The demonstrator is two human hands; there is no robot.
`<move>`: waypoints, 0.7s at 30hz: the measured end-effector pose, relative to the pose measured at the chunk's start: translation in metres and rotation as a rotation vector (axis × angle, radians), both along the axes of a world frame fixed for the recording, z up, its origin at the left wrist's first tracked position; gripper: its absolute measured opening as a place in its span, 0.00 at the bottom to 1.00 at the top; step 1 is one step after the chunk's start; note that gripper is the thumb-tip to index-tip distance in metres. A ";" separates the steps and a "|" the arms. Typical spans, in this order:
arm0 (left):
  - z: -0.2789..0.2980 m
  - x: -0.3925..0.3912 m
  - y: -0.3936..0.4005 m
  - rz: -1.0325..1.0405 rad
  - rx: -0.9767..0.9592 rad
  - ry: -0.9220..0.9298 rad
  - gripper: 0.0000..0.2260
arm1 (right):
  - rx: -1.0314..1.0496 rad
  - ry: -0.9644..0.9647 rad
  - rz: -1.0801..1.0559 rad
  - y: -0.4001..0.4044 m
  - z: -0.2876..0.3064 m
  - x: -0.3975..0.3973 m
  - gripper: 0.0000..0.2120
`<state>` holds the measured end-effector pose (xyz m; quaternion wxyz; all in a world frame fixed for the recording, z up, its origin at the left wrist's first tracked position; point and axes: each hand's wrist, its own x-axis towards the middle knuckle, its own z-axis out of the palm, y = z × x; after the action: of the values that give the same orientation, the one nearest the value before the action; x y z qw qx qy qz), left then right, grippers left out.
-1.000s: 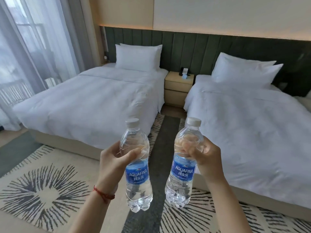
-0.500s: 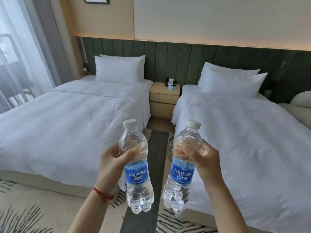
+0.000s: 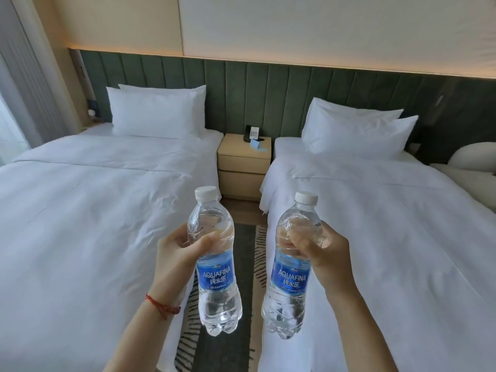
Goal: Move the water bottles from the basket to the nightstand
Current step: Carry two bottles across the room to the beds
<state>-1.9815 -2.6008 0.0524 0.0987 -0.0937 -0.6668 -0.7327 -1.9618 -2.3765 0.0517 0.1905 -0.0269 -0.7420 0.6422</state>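
**Two Aquafina bottles held up in the aisle, nightstand ahead**

Nearest the camera, the left hand grips the left Aquafina bottle around its clear upper body, the thumb lying across the front just above the blue label. A red string bracelet circles that wrist. The right hand grips the right Aquafina bottle at the same height, fingers curled around its shoulder. Both bottles are upright with a slight tilt, white caps on, water inside, and they hang side by side without touching, a narrow gap between them.

Taking the nightstand as the landmark: the bottles are held in the air well in front of it, over the patterned rug that runs along the aisle leading up to it. The left bed flanks the nightstand on its left side, the right bed on its right, each made up in white with pillows at the head. On the nightstand's top stand a telephone toward the back and a small blue card just in front of it. Behind the nightstand rises the green padded headboard, spanning both beds.
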 end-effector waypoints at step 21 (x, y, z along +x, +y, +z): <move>-0.005 -0.490 0.037 -0.049 0.002 -0.021 0.17 | -0.024 0.051 -0.108 0.044 0.004 -0.468 0.09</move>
<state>-2.4718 -2.5642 0.0478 0.0735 -0.1023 -0.6645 -0.7366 -2.4299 -2.3327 0.0560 0.2432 -0.0528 -0.7267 0.6403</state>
